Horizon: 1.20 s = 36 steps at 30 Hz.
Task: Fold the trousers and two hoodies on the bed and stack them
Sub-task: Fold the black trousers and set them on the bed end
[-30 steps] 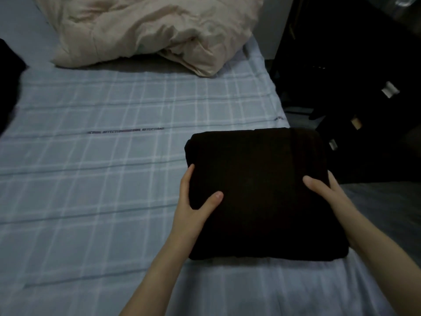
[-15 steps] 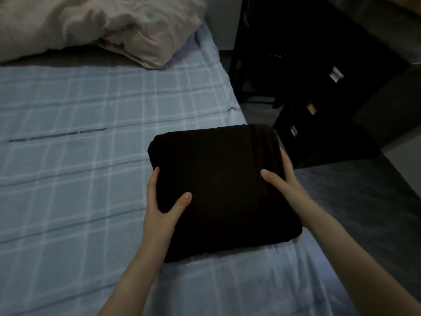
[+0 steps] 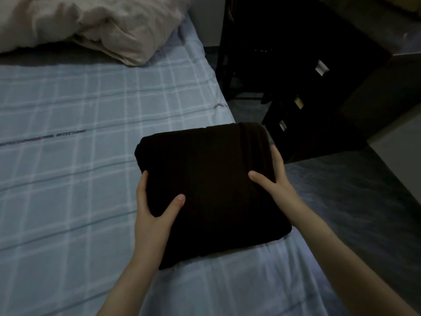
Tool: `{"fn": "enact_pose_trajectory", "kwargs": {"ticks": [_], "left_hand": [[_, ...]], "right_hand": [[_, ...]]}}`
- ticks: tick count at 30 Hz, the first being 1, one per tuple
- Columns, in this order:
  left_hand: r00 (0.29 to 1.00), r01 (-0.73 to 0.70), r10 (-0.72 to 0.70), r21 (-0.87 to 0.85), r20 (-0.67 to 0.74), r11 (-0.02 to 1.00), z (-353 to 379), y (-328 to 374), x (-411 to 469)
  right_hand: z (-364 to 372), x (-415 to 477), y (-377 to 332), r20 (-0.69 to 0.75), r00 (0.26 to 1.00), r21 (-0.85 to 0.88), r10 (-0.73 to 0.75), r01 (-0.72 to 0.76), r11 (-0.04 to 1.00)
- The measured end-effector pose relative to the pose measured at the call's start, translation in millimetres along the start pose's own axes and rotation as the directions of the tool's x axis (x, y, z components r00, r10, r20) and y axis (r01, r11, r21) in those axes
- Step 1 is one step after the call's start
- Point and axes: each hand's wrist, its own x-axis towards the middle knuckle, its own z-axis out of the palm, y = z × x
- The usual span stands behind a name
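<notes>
A thick, dark folded garment (image 3: 211, 188), a squarish bundle, lies near the right edge of the bed (image 3: 68, 179). My left hand (image 3: 155, 213) grips its left side, thumb on top and fingers along the edge. My right hand (image 3: 273, 181) grips its right side the same way, thumb on top and fingers wrapped round the far edge. In this dim light I cannot tell if the bundle is one garment or several stacked. No other clothing shows in view.
The bed has a pale blue checked sheet. A crumpled cream duvet (image 3: 91, 26) lies at its head. Dark furniture with small drawer handles (image 3: 296, 83) stands close to the bed's right side, with grey floor (image 3: 353, 201) beyond.
The dark bundle has turned slightly and sits closer to the bed's right edge. Both hands stayed on its sides, and my view has swung to the right.
</notes>
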Motion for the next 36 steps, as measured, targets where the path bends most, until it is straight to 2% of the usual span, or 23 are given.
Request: {"fn": "enact_pose_trajectory", "kwargs": {"ticks": [3, 5, 6, 7, 9, 10, 11, 12, 14, 15, 17, 20, 23, 26, 27, 28, 30, 31, 33, 36], "left_hand": [[1.0, 0.007, -0.009, 0.097, 0.02, 0.995, 0.4, 4.1, -1.2], [1.0, 0.018, -0.01, 0.297, -0.029, 0.955, -3.8, 9.2, -3.5], [0.996, -0.018, 0.055, 0.45, -0.069, 0.893, -7.0, 13.7, -4.0], [0.981, -0.12, 0.185, 0.584, -0.052, 0.803, -9.0, 19.3, -3.5], [0.876, -0.41, 0.455, 0.741, 0.158, 0.532, -4.8, 30.2, -0.1], [0.824, -0.501, 0.5, 0.753, 0.265, 0.426, 1.5, 35.0, 2.2], [0.804, -0.538, 0.497, 0.756, 0.326, 0.374, 9.0, 38.6, 3.3], [0.813, -0.536, 0.467, 0.763, 0.348, 0.363, 15.6, 39.6, 3.9], [0.846, -0.499, 0.404, 0.785, 0.349, 0.368, 23.1, 32.7, 6.4], [0.851, -0.492, 0.39, 0.791, 0.351, 0.363, 24.4, 26.2, 8.9], [0.852, -0.493, 0.375, 0.799, 0.365, 0.343, 27.8, 11.4, 15.5], [0.864, -0.478, 0.337, 0.819, 0.373, 0.319, 33.2, 4.0, 23.2], [0.881, -0.464, 0.25, 0.84, 0.402, 0.282, 32.6, 20.6, 19.8], [0.899, -0.435, 0.07, 0.867, 0.432, 0.244, 27.9, 56.4, 20.3], [0.894, -0.435, 0.009, 0.864, 0.448, 0.253, 25.4, 71.9, 18.5], [0.882, -0.443, -0.037, 0.853, 0.469, 0.276, 22.1, 88.7, 14.7], [0.86, -0.454, -0.067, 0.819, 0.506, 0.35, 11.9, 121.8, -2.1], [0.861, -0.449, -0.06, 0.809, 0.506, 0.38, 5.5, 138.8, -15.7], [0.88, -0.432, 0.006, 0.796, 0.475, 0.425, -8.5, 175.7, -48.7], [0.876, -0.478, 0.176, 0.757, 0.449, 0.447, -33.0, 235.8, -117.0]], "right_hand": [[2.2, -4.5, -8.1, -0.005, 0.999, 0.009, 0.033, -0.033, 0.999], [1.4, -9.2, -18.5, -0.055, 0.998, -0.068, -0.025, 0.022, 0.997], [0.3, -12.7, -24.2, -0.108, 0.991, -0.165, -0.076, 0.058, 0.985], [-1.0, -16.5, -30.2, -0.162, 0.975, -0.292, -0.155, 0.102, 0.951], [-1.1, -23.5, -43.3, -0.162, 0.902, -0.546, -0.401, 0.257, 0.798], [2.1, -25.6, -50.0, -0.105, 0.847, -0.639, -0.521, 0.344, 0.688], [8.0, -26.7, -55.6, -0.033, 0.796, -0.707, -0.604, 0.409, 0.577], [15.0, -26.5, -57.4, 0.041, 0.764, -0.749, -0.643, 0.449, 0.487], [27.1, -22.5, -48.9, 0.161, 0.79, -0.788, -0.592, 0.464, 0.405], [30.5, -18.5, -39.2, 0.19, 0.832, -0.795, -0.522, 0.442, 0.415], [30.1, -6.5, -17.0, 0.202, 0.905, -0.773, -0.374, 0.382, 0.506], [27.0, 7.2, 0.8, 0.197, 0.926, -0.717, -0.323, 0.361, 0.596], [26.3, 6.4, -9.8, 0.216, 0.934, -0.739, -0.284, 0.347, 0.578], [24.7, 0.4, -41.2, 0.23, 0.958, -0.823, -0.171, 0.285, 0.491], [23.8, -4.6, -59.0, 0.231, 0.963, -0.823, -0.142, 0.271, 0.5], [22.4, -11.8, -78.8, 0.215, 0.967, -0.788, -0.139, 0.255, 0.56], [17.3, -39.0, -120.9, 0.104, 0.976, -0.62, -0.189, 0.212, 0.756], [13.7, -57.8, -138.8, 0.039, 0.973, -0.553, -0.227, 0.211, 0.806], [7.8, -102.9, -173.6, 0.001, 0.946, -0.564, -0.325, 0.269, 0.78], [1.8, -183.7, -214.2, 0.08, 0.908, -0.612, -0.411, 0.37, 0.699]]}}
